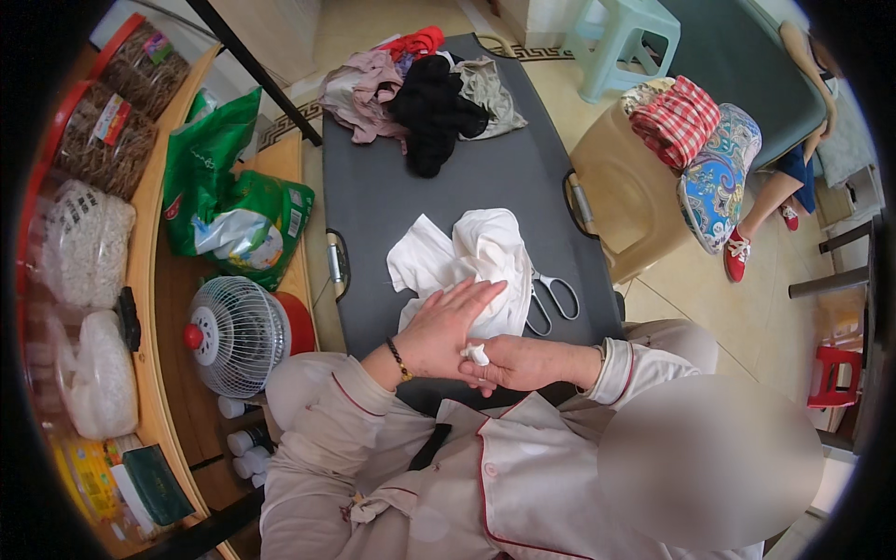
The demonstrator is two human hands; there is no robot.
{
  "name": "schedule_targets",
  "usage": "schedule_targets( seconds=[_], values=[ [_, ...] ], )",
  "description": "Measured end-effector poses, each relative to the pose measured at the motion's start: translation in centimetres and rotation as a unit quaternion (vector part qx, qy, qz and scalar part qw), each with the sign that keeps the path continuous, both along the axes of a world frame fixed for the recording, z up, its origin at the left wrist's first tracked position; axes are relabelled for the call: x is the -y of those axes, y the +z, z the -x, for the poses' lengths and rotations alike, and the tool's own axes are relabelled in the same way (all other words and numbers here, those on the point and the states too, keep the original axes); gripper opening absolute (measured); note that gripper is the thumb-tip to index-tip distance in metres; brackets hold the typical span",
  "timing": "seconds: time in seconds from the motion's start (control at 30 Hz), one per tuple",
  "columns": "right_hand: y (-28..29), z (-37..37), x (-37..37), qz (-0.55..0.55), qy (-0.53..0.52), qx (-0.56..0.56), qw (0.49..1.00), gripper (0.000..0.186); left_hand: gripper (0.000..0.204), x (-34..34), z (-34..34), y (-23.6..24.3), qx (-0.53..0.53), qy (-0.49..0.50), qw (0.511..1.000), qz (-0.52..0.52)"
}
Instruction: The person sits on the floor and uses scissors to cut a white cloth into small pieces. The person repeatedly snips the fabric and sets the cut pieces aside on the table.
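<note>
My left hand [443, 327], with a beaded bracelet at the wrist, lies with its fingers stretched out over a white cloth [487, 245]. The cloth is crumpled, and its near part is partly hidden by that hand. Close beside the left palm, my right hand [518, 362] is closed, with a small white cloth-like scrap [475, 355] showing between thumb and fingers. Just right of the cloth are the pale looped handles of a pair of scissors [560, 301]; the blades are hidden.
A grey fabric surface [373, 201] with metal hinges stretches ahead, bearing black clothes [435, 112] and other garments. Left stand a wooden shelf [149, 224], a green bag [266, 219] and a fan [233, 336]. A beige plastic seat [616, 177] with cushions is right; a person sits beyond.
</note>
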State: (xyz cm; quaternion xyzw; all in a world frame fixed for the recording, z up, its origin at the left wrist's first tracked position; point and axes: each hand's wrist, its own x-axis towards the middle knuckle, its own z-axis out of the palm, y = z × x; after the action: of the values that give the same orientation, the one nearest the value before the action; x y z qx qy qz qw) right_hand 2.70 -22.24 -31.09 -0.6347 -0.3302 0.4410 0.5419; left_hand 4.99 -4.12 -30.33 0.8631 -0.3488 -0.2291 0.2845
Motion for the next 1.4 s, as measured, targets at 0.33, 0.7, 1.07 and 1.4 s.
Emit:
schedule_targets(
  seconds=[0.33, 0.7, 1.07, 1.4],
  values=[
    [-4.6, -8.5, 7.8, 0.440, -0.301, 0.391, 0.750, 0.017, 0.061, -3.9, -2.9, -2.2, 0.032, 0.266, 0.964, -0.006],
    [-9.8, -7.7, 11.5, 0.547, -0.361, 0.425, 0.624, 0.032, 0.057, -2.4, 0.2, -5.1, 0.067, 0.064, 0.994, -0.066],
    [-13.4, -2.3, 7.1, 0.543, -0.199, 0.328, 0.747, 0.036, 0.040, -6.5, -3.5, -1.1, -0.319, 0.414, 0.681, 0.514],
    [-11.9, -5.5, 8.2, 0.360, -0.413, -0.057, 0.835, 0.037, 0.045, -7.6, -4.3, -1.2, -0.422, 0.369, 0.560, 0.610]
  ],
)
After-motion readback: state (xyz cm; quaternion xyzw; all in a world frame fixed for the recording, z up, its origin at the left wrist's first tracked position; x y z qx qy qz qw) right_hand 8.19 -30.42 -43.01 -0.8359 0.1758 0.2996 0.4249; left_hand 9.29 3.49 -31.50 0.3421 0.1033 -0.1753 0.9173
